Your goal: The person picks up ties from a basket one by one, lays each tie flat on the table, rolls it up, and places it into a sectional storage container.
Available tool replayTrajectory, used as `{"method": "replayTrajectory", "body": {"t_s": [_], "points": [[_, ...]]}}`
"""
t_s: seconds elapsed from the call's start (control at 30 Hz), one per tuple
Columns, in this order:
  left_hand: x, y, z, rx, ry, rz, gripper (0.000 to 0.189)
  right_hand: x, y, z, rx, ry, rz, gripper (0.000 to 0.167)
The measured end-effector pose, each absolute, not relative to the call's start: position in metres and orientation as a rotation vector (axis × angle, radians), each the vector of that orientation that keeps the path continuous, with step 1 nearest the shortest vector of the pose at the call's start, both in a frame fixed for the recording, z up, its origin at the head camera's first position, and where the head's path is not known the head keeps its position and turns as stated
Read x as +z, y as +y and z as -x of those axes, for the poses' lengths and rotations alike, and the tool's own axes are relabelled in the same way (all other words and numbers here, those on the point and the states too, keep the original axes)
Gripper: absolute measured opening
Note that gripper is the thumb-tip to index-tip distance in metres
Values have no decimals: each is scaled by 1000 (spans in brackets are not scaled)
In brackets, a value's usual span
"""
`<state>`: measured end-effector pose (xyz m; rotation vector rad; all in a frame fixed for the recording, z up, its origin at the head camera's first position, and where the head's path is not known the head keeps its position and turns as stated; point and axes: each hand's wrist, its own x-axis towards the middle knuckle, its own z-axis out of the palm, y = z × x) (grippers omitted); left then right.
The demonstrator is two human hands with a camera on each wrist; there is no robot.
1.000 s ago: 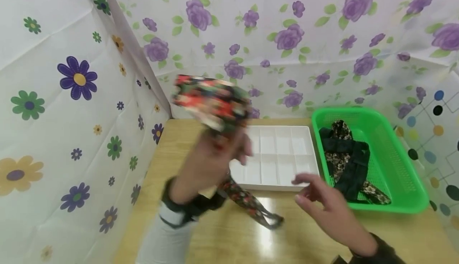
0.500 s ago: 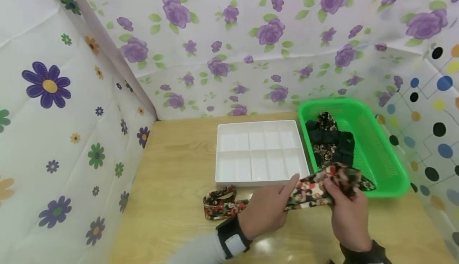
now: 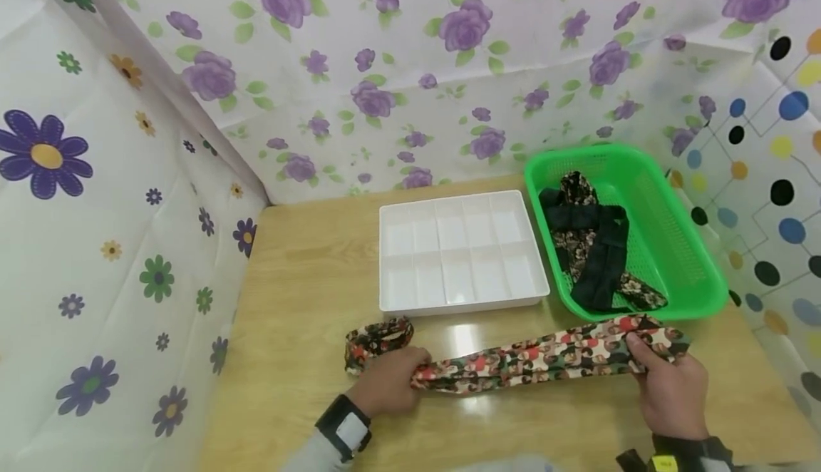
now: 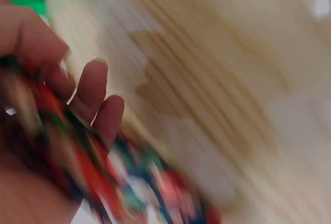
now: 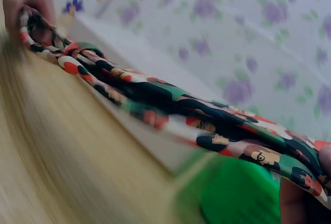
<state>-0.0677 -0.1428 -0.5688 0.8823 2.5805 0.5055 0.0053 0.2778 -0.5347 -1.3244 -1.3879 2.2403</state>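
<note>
A long strip of printed cloth point(image 3: 526, 363) in red, cream, green and black stretches sideways in front of the white tray. My left hand point(image 3: 390, 385) grips it near its looped left end point(image 3: 368, 344), which curls up just beyond the fingers. At the other end my right hand point(image 3: 673, 392) pinches the cloth, thumb on top, in front of the green basket. The right wrist view shows the strip point(image 5: 170, 97) folded lengthwise with a gap between its layers. In the blurred left wrist view, the cloth point(image 4: 139, 182) runs across the palm of the left hand point(image 4: 39, 43).
The white divided tray point(image 3: 465, 310) lies on the wooden table point(image 3: 301, 279) behind the strip. To its right stands the green basket point(image 3: 689, 244), holding black cloth pieces point(image 3: 603, 262) and dark floral ones point(image 3: 577, 190). Patterned sheets point(image 3: 410, 44) enclose the table at the back and sides.
The cloth was raised in the left hand, then lowered in front of the tray and taken hold of by the right hand. The hands have since moved apart, drawing the strip out lengthwise.
</note>
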Motion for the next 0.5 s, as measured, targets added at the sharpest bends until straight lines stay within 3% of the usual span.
{"method": "replayTrajectory", "body": {"t_s": [0.07, 0.2, 0.23, 0.37, 0.5], "points": [[-572, -158, 71, 378, 2694, -839, 45, -544, 293, -1, 2198, -1419, 1349, 53], [-579, -193, 73, 81, 2878, -695, 44, -570, 329, -2, 1997, -1745, 1492, 18], [-579, -201, 73, 42, 2903, -649, 44, -577, 336, -2, 1906, -1880, 1522, 16], [-570, -223, 73, -28, 2957, -479, 39, -598, 354, 0, 1555, -2267, 1574, 37], [-563, -242, 76, -63, 3007, -377, 32, -610, 362, 5, 1461, -2331, 1577, 46]]}}
